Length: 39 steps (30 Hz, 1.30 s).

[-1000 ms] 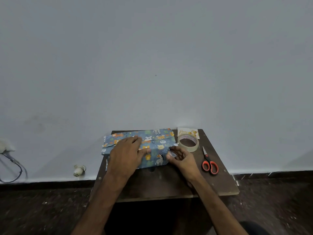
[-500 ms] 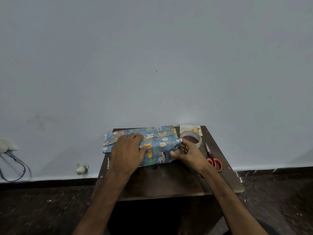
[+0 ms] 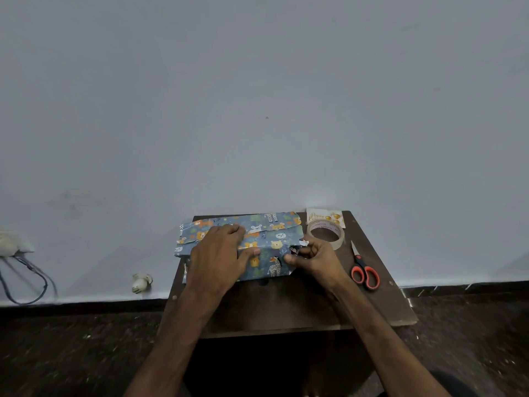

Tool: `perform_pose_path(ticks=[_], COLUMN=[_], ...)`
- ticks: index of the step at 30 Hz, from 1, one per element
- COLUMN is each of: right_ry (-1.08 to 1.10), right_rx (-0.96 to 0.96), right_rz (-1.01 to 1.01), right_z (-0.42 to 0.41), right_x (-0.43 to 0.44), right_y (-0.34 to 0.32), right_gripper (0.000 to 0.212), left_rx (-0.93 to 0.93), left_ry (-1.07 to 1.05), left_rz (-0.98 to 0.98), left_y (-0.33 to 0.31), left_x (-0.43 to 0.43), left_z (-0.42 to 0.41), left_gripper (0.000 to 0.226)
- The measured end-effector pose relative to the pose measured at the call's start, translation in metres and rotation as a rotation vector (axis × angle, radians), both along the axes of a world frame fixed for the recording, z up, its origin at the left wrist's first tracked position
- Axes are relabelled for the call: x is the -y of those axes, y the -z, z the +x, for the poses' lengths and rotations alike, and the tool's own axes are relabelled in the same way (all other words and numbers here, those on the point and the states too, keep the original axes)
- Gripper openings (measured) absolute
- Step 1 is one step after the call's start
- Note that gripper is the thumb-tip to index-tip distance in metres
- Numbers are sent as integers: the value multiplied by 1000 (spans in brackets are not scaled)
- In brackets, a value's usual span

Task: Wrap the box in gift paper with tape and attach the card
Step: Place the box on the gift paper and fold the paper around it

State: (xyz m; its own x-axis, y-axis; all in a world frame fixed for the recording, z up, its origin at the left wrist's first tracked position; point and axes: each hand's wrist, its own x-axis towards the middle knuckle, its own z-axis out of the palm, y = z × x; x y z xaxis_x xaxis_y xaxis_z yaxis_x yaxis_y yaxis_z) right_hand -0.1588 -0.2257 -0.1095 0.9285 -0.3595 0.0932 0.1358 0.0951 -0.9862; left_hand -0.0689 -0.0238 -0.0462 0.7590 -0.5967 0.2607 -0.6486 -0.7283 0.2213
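left hand flat on wrapped box — we pin the seam | right hand pinches end paper for folding | tape roll, scissors beside

Your worktop: dark brown board, set against pale grey wall. Scissors with orange handles lie at your right, blades pointing away from you. Dark speckled floor around. At your left, low on wall: white plug, grey cable looping down.
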Motion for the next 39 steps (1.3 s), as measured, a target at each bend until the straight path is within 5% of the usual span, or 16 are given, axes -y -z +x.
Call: perform_pose_path(ticks=[11, 30, 35, 39], right_ry=[228, 264, 251, 332], right_rx=[101, 134, 90, 46], right_rz=[-169, 21, -81, -210], right_z=[-7, 6, 2, -1], right_x=[-11, -26, -25, -20], right_y=[-1, 0, -2, -4], right_gripper=[26, 26, 20, 20], left_rx=[24, 137, 146, 201], left_ry=[-17, 36, 53, 59], left_rz=[18, -7, 73, 1], left_y=[-2, 1, 4, 9], left_x=[0, 1, 0, -3], left_z=[2, 6, 13, 19], left_gripper=[60, 52, 85, 78])
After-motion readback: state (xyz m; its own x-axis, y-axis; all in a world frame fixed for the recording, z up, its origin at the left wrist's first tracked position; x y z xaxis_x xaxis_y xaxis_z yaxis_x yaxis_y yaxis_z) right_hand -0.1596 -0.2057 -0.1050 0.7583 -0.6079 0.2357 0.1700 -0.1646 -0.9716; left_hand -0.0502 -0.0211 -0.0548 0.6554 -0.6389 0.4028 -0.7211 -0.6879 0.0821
